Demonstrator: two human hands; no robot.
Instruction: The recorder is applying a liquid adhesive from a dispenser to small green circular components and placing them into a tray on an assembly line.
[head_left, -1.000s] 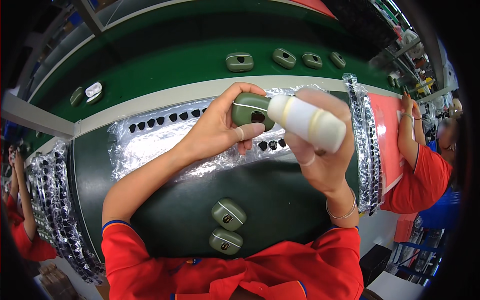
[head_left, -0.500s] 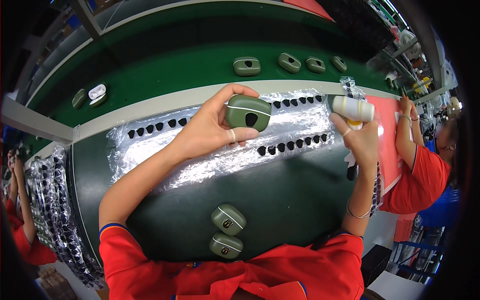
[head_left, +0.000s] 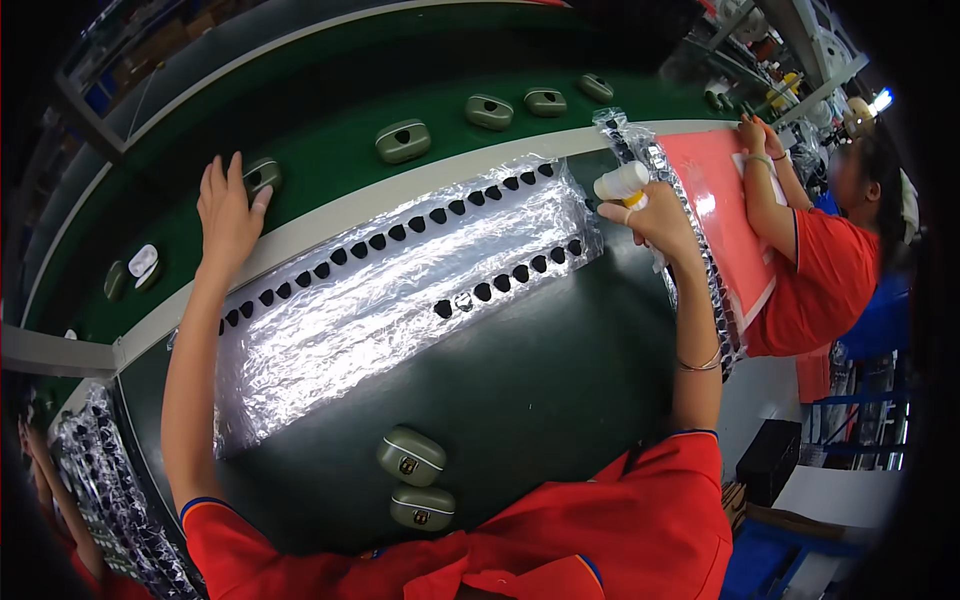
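Note:
My left hand (head_left: pixel 228 208) is stretched out to the green conveyor belt (head_left: pixel 330 110), fingers spread, its fingertips touching an olive-green case (head_left: pixel 264 175) that lies on the belt. Off to the right, my right hand (head_left: pixel 655 218) grips a white bottle with a yellow neck (head_left: pixel 622 184) above the end of a clear plastic tray of small black parts (head_left: pixel 400 290). Two more olive-green cases (head_left: pixel 411 455) (head_left: pixel 422 507) lie on the dark green mat close to my body.
Several olive-green cases (head_left: pixel 403 141) ride further along the belt. A person in a red shirt (head_left: pixel 820 270) works at the right over a pink sheet (head_left: pixel 715 210). Stacks of plastic trays (head_left: pixel 90 490) lie at the lower left; another hand shows there.
My left hand carried the olive-green case from above the tray out to the belt and set it down. My right hand with the bottle swung away to the right.

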